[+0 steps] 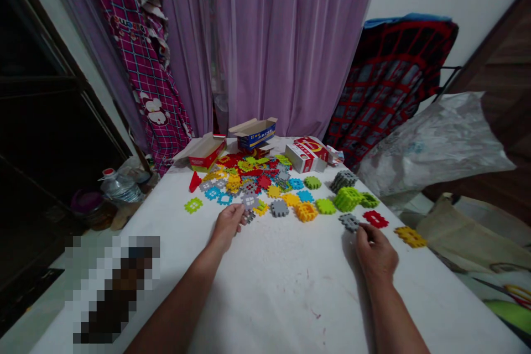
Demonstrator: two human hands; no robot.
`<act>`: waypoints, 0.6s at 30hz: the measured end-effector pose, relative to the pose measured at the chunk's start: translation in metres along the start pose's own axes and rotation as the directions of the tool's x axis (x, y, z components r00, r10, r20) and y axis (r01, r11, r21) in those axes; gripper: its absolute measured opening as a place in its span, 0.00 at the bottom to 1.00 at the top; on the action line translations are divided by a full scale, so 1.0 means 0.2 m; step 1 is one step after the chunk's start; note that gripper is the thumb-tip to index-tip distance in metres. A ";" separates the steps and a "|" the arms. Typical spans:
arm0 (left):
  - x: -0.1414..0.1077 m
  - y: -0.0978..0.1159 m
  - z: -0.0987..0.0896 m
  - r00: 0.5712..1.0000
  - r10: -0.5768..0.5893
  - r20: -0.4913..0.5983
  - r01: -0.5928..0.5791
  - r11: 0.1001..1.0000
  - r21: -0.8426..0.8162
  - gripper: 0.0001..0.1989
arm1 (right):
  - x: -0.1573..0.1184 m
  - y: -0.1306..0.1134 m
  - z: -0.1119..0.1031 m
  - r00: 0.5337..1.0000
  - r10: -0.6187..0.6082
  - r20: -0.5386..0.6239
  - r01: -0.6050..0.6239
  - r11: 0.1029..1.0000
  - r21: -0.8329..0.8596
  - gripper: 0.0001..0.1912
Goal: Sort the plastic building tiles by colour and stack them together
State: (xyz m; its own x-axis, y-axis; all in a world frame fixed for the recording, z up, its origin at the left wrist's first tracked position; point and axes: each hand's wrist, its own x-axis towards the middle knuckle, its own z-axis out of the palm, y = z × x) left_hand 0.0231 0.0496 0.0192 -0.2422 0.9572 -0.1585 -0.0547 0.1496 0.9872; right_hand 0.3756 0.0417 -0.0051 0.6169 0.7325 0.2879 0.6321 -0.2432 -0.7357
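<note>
My left hand point(230, 222) pinches a light grey toothed plastic piece point(250, 202) with a window-like cutout, held up over the near edge of the pile. At the right, my right hand point(376, 249) is closed on a darker grey toothed piece point(349, 222). Beyond that piece stands a stack of lime green pieces point(347, 198), with a stack of grey pieces point(344, 180) behind it. A red piece point(375, 219) lies just past my right hand, and yellow pieces point(410, 237) lie farther right. An orange stack point(306, 211) sits between my hands.
A mixed heap of colourful pieces point(264, 181) spreads over the white table point(282, 287). Behind it are an open red box point(208, 152), a blue box point(257, 134) and a red and white box point(306, 155). A lime piece point(193, 205) lies at the left.
</note>
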 end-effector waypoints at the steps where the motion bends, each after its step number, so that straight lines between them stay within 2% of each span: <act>1: -0.02 0.00 0.05 0.999 -0.013 0.046 0.014 1.000 -0.021 0.26 | -0.03 -0.03 0.02 0.998 -0.062 0.003 0.062 0.998 0.031 0.22; 3: -0.05 0.00 0.13 0.993 -0.036 0.117 0.041 0.998 -0.048 0.24 | -0.08 -0.08 0.06 0.976 -0.217 0.009 0.216 0.973 0.088 0.22; 4: -0.07 0.00 0.17 0.988 -0.049 0.146 0.057 0.997 -0.052 0.24 | -0.11 -0.11 0.08 0.951 -0.309 0.020 0.305 0.945 0.117 0.21; 7: -0.09 -0.02 0.26 0.972 -0.096 0.213 0.108 0.993 -0.045 0.23 | -0.21 -0.21 0.15 0.826 -0.560 0.061 0.537 0.815 0.218 0.17; 9: -0.11 -0.04 0.30 0.961 -0.134 0.243 0.145 0.989 -0.027 0.23 | -0.26 -0.26 0.19 0.747 -0.662 0.056 0.629 0.732 0.263 0.15; 13: -0.14 -0.06 0.35 0.946 -0.174 0.272 0.189 0.981 -0.030 0.24 | -0.33 -0.31 0.23 0.666 -0.745 0.038 0.708 0.648 0.281 0.12; 18: -0.15 -0.05 0.35 0.929 -0.197 0.314 0.215 0.976 -0.021 0.23 | -0.36 -0.32 0.24 0.643 -0.763 0.063 0.718 0.630 0.296 0.10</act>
State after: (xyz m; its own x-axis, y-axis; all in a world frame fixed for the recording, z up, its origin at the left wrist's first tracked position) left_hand 0.0986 0.0361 0.0151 0.0895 0.9372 -0.3371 -0.1257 0.3464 0.9296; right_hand 0.2684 0.0361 -0.0081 -0.1147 0.6967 0.7081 0.7025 0.5609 -0.4381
